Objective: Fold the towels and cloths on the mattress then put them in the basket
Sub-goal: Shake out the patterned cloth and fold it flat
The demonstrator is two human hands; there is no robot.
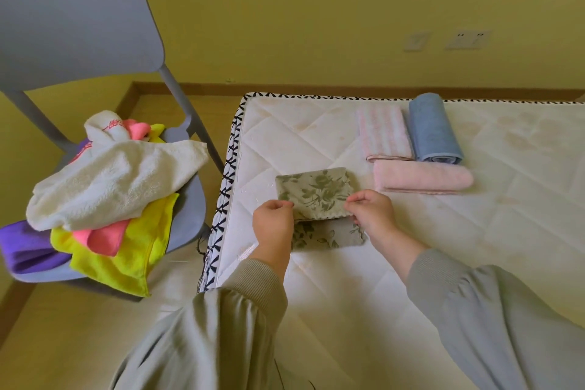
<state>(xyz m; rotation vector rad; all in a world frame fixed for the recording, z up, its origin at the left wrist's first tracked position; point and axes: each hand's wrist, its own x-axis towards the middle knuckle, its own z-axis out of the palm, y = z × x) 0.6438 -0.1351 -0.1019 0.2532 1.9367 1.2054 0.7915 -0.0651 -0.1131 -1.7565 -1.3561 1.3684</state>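
A grey cloth with a flower print lies on the white quilted mattress near its left edge, partly folded over itself. My left hand pinches its near left corner and my right hand pinches its near right corner, both holding the upper layer above the lower one. Farther right lie three folded pieces: a pink striped towel, a blue towel and a plain pink towel. No basket shows.
A grey-blue chair stands left of the mattress, its seat heaped with unfolded cloths: white towel, yellow cloth, pink cloth, purple cloth. A yellow wall with sockets is behind.
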